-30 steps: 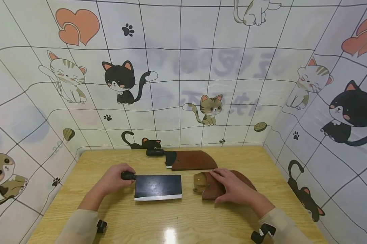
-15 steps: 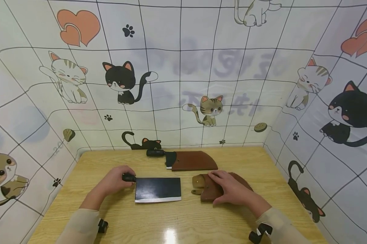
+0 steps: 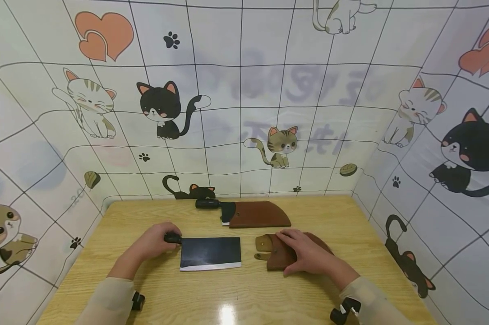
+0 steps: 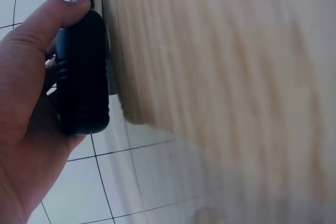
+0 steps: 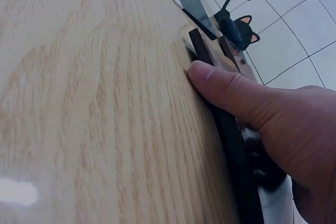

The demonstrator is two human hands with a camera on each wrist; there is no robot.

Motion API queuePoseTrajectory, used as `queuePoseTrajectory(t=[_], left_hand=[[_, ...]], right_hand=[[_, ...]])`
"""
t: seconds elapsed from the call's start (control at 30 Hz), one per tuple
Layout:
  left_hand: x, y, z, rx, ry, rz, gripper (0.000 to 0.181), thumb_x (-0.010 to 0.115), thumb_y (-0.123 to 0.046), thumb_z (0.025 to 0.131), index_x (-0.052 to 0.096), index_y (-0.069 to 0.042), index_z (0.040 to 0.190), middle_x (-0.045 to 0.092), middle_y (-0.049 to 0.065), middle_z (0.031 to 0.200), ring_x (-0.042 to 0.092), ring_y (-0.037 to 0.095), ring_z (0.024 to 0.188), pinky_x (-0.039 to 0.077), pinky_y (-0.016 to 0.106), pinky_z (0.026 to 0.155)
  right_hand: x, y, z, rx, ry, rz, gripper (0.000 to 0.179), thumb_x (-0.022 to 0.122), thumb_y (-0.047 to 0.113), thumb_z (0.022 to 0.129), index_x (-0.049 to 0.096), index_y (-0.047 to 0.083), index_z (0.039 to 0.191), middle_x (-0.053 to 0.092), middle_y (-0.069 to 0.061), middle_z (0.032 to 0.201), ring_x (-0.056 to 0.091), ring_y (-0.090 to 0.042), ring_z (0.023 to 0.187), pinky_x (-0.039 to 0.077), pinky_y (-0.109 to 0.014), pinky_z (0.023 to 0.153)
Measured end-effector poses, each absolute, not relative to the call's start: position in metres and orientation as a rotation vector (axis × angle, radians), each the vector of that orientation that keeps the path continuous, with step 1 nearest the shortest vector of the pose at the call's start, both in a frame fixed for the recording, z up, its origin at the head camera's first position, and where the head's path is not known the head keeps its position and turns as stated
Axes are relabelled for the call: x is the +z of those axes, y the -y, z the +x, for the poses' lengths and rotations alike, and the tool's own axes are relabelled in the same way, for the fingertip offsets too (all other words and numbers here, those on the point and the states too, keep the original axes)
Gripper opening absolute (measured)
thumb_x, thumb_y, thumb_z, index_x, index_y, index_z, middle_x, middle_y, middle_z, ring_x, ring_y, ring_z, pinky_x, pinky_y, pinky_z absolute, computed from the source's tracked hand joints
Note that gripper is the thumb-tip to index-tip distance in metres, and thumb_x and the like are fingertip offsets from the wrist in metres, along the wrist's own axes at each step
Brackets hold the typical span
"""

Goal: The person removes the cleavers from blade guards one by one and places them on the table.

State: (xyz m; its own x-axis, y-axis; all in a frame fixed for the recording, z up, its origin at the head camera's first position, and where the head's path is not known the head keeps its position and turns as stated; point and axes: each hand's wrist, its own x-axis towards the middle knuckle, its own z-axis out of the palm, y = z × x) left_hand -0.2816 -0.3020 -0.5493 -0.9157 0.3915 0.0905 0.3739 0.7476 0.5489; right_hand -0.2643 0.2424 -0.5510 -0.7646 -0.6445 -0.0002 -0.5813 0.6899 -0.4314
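My left hand (image 3: 157, 241) grips the black handle (image 4: 83, 72) of a cleaver (image 3: 210, 253), thumb on top near the blade in the left wrist view. The blade is dark with a bright lower edge and points right, bare. Right of its tip, across a small gap, lies a brown leather knife sheath (image 3: 279, 255). My right hand (image 3: 307, 253) holds this sheath across its middle, the thumb (image 5: 210, 80) on the near edge and the fingers over the far side. Its tan strap ends (image 3: 263, 243) stick out to the left, unfastened. The palm hides part of the sheath.
A second cleaver with a black handle (image 3: 207, 204) lies behind, its blade mostly inside a brown sheath (image 3: 260, 214). Bare wooden tabletop (image 3: 236, 298) extends in front of the hands. A cat-print sheet (image 3: 228, 113) encloses the back and sides.
The bare cleaver and the held sheath have both shifted slightly toward me. The sheath has also slid a little left with my right hand. The rear cleaver stays put.
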Motion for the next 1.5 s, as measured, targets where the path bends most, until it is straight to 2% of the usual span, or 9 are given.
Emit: queuePoseTrajectory(t=[0.83,1.1,1.3,1.5], left_hand=[[-0.549,0.299,-0.282,0.941,-2.850,0.596,0.027,0.091,-0.006,0.088,0.078,-0.018,0.107,0.072,-0.006,0.107,0.066,0.018,0.102,0.056,0.047,0.092],[-0.548,0.297,-0.280,0.909,-2.862,0.574,0.027,0.091,-0.007,0.088,0.078,-0.017,0.109,0.072,-0.004,0.109,0.066,0.020,0.104,0.056,0.050,0.094],[-0.543,0.294,-0.279,0.821,-2.904,0.590,0.033,0.092,-0.009,0.088,0.078,-0.011,0.118,0.074,0.001,0.117,0.070,0.029,0.112,0.056,0.057,0.100],[-0.537,0.293,-0.278,0.878,-2.883,0.566,0.034,0.090,-0.021,0.096,0.077,-0.011,0.126,0.075,0.003,0.125,0.069,0.032,0.120,0.055,0.057,0.101]], right_hand=[[-0.565,-0.247,-0.261,-0.707,-2.721,-0.994,0.118,0.088,0.069,0.084,0.038,0.011,0.173,0.036,-0.016,0.174,0.036,-0.042,0.159,0.041,-0.067,0.118],[-0.570,-0.248,-0.263,-0.704,-2.739,-0.958,0.121,0.085,0.077,0.081,0.038,0.015,0.174,0.035,-0.010,0.175,0.033,-0.037,0.161,0.039,-0.064,0.122],[-0.567,-0.246,-0.263,-0.726,-2.756,-0.958,0.122,0.088,0.075,0.080,0.039,0.014,0.173,0.036,-0.008,0.173,0.036,-0.035,0.159,0.042,-0.061,0.120],[-0.559,-0.241,-0.264,-0.746,-2.783,-0.965,0.113,0.090,0.069,0.083,0.044,0.013,0.170,0.040,-0.009,0.170,0.041,-0.035,0.156,0.046,-0.061,0.117]])
